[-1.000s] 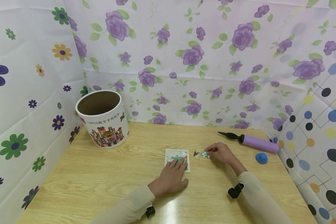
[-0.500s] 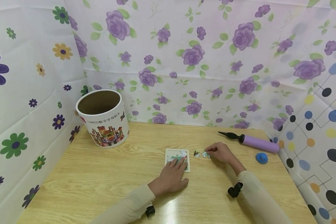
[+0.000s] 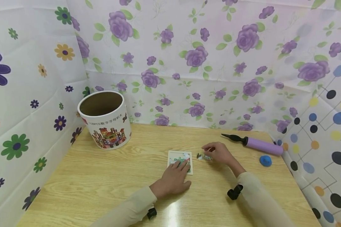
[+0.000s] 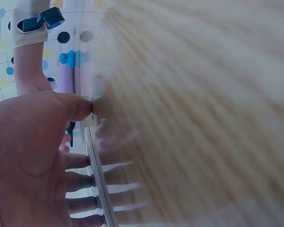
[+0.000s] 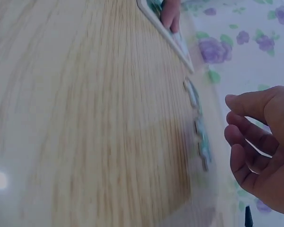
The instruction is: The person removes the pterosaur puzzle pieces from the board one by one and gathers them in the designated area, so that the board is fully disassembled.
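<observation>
A small jigsaw puzzle board (image 3: 179, 151) with a pale frame lies on the wooden table, partly filled with a green and white picture. My left hand (image 3: 172, 180) rests on its near part, fingers stretched over it and covering some of the picture. To the right of the board lie loose puzzle pieces (image 3: 199, 156), seen edge-on as thin flat pieces (image 5: 203, 142) in the right wrist view. Over them hovers my right hand (image 3: 220, 153), thumb and fingers loosely bent. Nothing shows between its fingertips in the right wrist view.
At the back left stands a large white bucket (image 3: 110, 129) printed with a block castle. A purple hand pump (image 3: 262, 146) with a black nozzle lies at the back right. Close in front of it is a small blue domed object (image 3: 265, 160). Patterned cloth hangs behind and at both sides.
My right hand has moved a little left and away from me, off the right end of the loose pieces to above them. My left hand stays on the board.
</observation>
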Motion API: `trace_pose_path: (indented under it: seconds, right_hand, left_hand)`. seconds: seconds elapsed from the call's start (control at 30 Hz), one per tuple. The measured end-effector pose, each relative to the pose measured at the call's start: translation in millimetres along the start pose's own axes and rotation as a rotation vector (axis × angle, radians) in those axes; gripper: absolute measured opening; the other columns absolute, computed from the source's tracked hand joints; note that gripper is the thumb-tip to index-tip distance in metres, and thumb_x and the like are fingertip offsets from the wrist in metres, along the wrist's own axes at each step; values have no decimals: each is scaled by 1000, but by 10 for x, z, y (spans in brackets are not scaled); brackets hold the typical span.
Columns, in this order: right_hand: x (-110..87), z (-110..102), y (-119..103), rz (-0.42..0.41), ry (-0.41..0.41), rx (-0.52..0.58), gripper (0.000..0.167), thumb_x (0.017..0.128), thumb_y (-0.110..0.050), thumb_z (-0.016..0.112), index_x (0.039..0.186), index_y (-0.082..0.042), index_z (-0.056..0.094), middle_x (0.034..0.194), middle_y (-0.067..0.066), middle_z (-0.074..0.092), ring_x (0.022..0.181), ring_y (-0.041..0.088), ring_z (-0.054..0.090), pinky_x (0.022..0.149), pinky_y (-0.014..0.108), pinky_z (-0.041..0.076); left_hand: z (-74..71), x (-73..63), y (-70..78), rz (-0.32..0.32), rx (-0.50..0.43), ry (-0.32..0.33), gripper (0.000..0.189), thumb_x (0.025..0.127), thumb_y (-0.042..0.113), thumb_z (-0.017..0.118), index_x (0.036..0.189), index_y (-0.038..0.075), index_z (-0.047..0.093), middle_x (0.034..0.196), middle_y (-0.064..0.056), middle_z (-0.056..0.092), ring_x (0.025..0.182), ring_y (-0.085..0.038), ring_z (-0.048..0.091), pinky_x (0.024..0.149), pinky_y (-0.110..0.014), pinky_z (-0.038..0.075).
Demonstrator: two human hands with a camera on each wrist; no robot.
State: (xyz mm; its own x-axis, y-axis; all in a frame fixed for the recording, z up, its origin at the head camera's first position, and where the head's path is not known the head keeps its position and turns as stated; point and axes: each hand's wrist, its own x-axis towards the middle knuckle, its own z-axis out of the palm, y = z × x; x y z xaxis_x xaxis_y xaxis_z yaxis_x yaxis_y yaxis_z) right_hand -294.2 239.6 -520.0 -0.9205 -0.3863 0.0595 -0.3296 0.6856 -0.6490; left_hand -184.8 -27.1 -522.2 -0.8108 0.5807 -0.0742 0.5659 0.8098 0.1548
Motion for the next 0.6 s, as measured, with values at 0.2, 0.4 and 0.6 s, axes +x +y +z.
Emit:
trace_pose_path:
  seconds: [0.2,0.4,0.6]
  right_hand:
    - [90,136,-214,-31,-20,18,24,97,-17,72,119,-10,77,113,6,75,94,19,70,76,38,58]
    - [210,279,-327,-64,-42,5,23,96,-18,72,117,-12,78,114,4,75,97,18,69,79,38,58]
    - [309,385,-382,-135,-77,-55,21,95,-19,74,115,-13,79,111,1,75,100,18,68,86,40,57]
  left_hand:
    - [35,11,-11,-2,9,-2,66,105,48,44,159,11,36,167,-9,30,151,-34,32,120,-48,32]
    - [48,13,-11,-3,11,9,66,104,48,44,159,11,37,166,-10,31,151,-33,32,119,-48,33]
    - [65,7,-12,-3,-18,26,64,104,46,46,157,12,40,164,-14,34,150,-33,34,118,-49,33]
